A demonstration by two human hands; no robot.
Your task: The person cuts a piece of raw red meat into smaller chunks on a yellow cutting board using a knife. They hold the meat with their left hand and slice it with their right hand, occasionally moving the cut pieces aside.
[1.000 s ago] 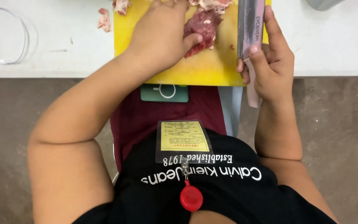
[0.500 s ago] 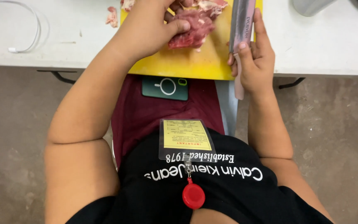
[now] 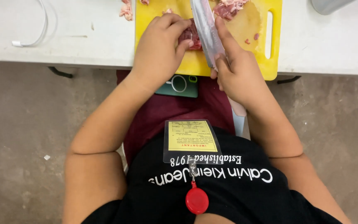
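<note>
Now slicing: left hand (image 3: 159,49) pinning dark red raw meat chunk (image 3: 189,36) on yellow plastic cutting board (image 3: 253,49), right hand (image 3: 239,74) gripping broad steel knife (image 3: 206,29); next probably needing steady downward pressure.

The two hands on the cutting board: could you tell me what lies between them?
In the head view, a knife blade and raw meat.

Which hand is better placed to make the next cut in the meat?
Right: the right hand grips the knife, blade beside the meat; the left hand is pinning it.
</note>
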